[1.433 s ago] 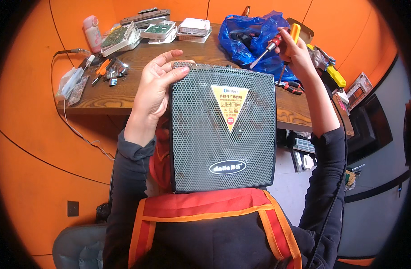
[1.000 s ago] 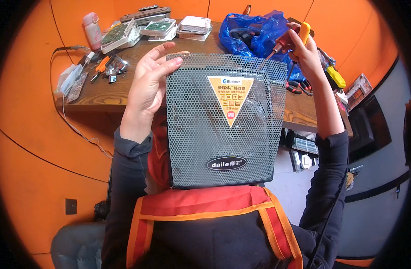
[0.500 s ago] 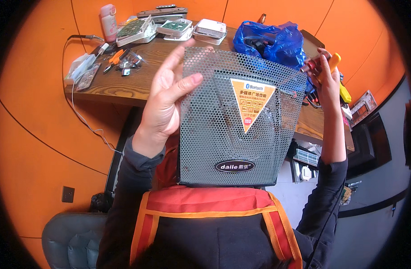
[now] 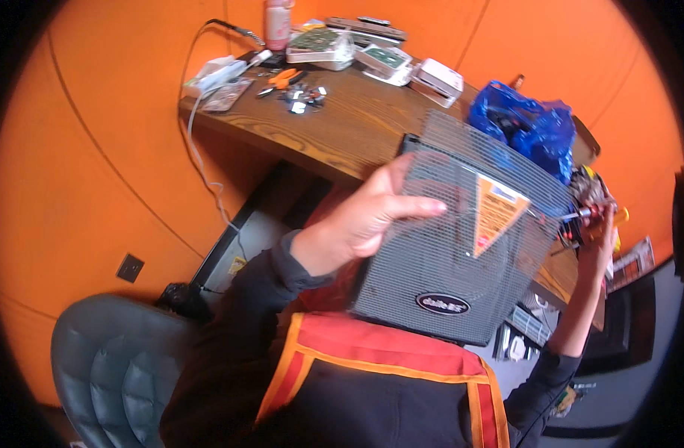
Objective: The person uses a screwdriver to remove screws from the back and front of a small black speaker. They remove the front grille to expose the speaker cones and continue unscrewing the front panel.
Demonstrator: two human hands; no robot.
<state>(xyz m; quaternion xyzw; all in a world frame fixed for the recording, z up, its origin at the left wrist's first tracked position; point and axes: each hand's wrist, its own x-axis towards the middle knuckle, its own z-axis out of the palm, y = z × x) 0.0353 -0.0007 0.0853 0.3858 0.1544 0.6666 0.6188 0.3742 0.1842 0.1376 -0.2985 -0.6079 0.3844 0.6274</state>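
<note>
My left hand point(image 4: 361, 220) lies flat against the near face of the grey mesh speaker grille point(image 4: 461, 246), fingers stretched out and spread across the wire, thumb up along its left edge, so it presses rather than grips. The grille stands nearly upright over my lap, just this side of the wooden desk point(image 4: 342, 127), with an orange triangular sticker point(image 4: 495, 213) and a dark oval badge point(image 4: 443, 303) on its front. My right hand point(image 4: 599, 228) is out past the grille's right edge, closed around a screwdriver point(image 4: 588, 215) with a yellow and red handle; the view is warped there, so I think the tip points toward the grille's rim, but I cannot tell if it touches. On the far side of the desk sit a blue plastic bag point(image 4: 525, 127), white boxes point(image 4: 439, 76), green circuit boards point(image 4: 316, 41) and orange-handled pliers point(image 4: 282, 77). A grey chair point(image 4: 107, 358) is at my near left.
</note>
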